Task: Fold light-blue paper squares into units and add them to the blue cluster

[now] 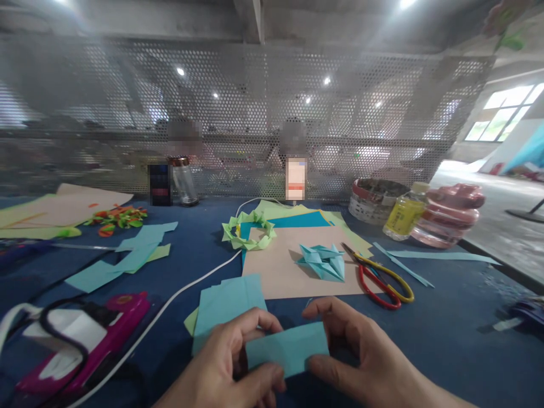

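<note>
Between my two hands is a small light-blue rectangle of paper [289,347], held by its two ends. My left hand [238,357] pinches the left end, thumb in front and fingers behind. At the right end, my right hand [352,351] grips with the thumb in front, its index finger raised above the paper's top edge. A stack of light-blue paper sheets [229,297] lies just beyond my left hand. Past my right hand, a folded light-blue origami piece [325,262] rests on a beige paper sheet [276,283], with red-and-yellow-handled scissors [382,283] on its right edge.
A green folded paper ring [272,231] sits beyond the stack. At left are a magenta power strip [123,323] with cables and loose blue paper pieces [140,249]. A yellow-labelled bottle [403,215], a pink jar [446,218] and a round container [369,204] stand back right, near paper strips [442,256].
</note>
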Available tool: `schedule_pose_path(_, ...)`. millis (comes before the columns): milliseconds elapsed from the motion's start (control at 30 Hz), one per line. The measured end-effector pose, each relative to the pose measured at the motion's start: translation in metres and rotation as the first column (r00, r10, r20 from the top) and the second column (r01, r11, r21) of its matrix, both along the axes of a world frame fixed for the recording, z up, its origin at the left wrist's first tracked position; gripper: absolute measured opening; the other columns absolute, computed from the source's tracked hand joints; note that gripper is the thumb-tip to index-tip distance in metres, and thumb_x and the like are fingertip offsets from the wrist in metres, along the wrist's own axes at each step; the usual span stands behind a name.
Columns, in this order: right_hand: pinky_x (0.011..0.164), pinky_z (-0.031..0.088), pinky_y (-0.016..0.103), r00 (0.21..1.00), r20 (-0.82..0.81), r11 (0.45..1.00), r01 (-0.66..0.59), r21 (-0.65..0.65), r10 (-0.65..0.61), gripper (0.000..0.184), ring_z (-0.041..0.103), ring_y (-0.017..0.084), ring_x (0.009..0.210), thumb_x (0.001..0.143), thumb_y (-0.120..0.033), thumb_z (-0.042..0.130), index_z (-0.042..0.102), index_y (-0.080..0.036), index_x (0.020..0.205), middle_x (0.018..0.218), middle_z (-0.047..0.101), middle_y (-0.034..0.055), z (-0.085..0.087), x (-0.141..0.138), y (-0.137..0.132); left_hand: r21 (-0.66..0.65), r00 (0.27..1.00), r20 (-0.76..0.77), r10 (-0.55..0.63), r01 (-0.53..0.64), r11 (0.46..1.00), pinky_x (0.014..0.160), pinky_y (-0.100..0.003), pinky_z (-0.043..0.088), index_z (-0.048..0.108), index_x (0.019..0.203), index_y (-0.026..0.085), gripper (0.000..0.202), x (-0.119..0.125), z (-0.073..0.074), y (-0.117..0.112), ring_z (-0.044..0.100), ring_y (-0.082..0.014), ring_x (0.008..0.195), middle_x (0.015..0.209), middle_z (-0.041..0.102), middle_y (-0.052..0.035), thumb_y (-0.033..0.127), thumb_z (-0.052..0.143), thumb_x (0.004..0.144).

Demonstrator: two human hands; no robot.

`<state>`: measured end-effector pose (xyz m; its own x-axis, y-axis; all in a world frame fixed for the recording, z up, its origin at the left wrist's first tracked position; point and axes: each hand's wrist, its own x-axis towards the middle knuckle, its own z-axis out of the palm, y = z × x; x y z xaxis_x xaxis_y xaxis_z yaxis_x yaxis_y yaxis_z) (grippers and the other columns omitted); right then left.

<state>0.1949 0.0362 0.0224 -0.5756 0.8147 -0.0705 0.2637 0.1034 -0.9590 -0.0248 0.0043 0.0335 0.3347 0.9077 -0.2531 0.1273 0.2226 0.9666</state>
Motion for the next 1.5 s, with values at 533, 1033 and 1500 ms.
schedule_pose_path(533, 0.064, 0.045, 0.024, 0.997, 0.018, 0.981, 0.066, 0.182, -0.070, 0.010, 0.055, 0.013, 0.071, 0.090, -0.027, 0.063, 0.057, -0.019, 0.091, 0.078, 0.060, -0.0014, 0.007, 0.003, 0.006, 0.123, 0.977, -0.180, 0.115, -0.094, 0.988, 0.056, -0.020, 0.042, 0.060, 0.090, 0.017, 0.026, -0.007, 0.002, 0.003, 0.053, -0.0092, 0.056, 0.060, 0.058, 0.0051, 0.042, 0.062, 0.082)
schedule_pose_path(1033, 0.074, 0.047, 0.022, 0.997, -0.049, 0.754, 0.077, 0.653, -0.060, 0.025, 0.061, 0.012, 0.084, 0.079, 0.003, 0.050, 0.057, -0.021, 0.080, 0.090, 0.060, 0.0002, 0.013, 0.001, 0.005, 0.781, 0.933, -0.290, 0.215, 0.101, 0.616, 0.069, -0.015, 0.041, 0.044, 0.083, 0.024, 0.019, -0.014, -0.016, 0.000, 0.056, -0.0034, 0.078, 0.093, 0.056, 0.0080, 0.007, 0.039, 0.089)
schedule_pose_path(1500, 0.073, 0.048, 0.024, 0.976, 0.119, 0.814, 0.084, 0.575, -0.185, 0.024, 0.060, 0.013, 0.081, 0.082, -0.016, 0.067, 0.057, -0.026, 0.101, 0.090, 0.065, -0.0052, 0.012, 0.003, 0.003, 0.628, 0.895, -0.414, 0.165, 0.150, 0.764, 0.062, -0.018, 0.040, 0.058, 0.082, 0.024, 0.018, -0.011, -0.010, 0.001, 0.054, -0.0068, 0.070, 0.082, 0.056, 0.0050, 0.031, 0.049, 0.096)
